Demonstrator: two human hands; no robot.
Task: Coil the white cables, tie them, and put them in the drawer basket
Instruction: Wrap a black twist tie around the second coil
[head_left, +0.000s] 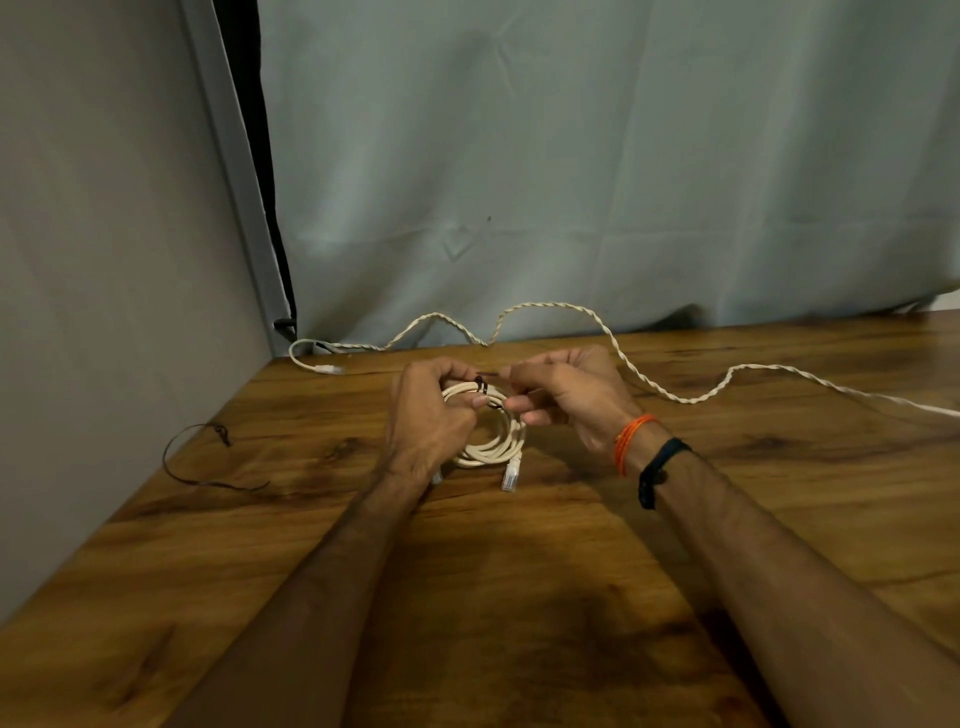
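Now both hands (498, 410) pinching tie (480, 385).

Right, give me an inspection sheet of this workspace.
Surface: wooden table, dark grain.
Job's things: coiled white cable with dark tie round it; no drawer basket seen.
Clutter: loose dark tie near left edge.
Hands: left hand grips the coil; right hand pinches the tie's end.
Cables: uncoiled white cable snaking along the back.
Surroundings: grey curtain, grey panel on left.
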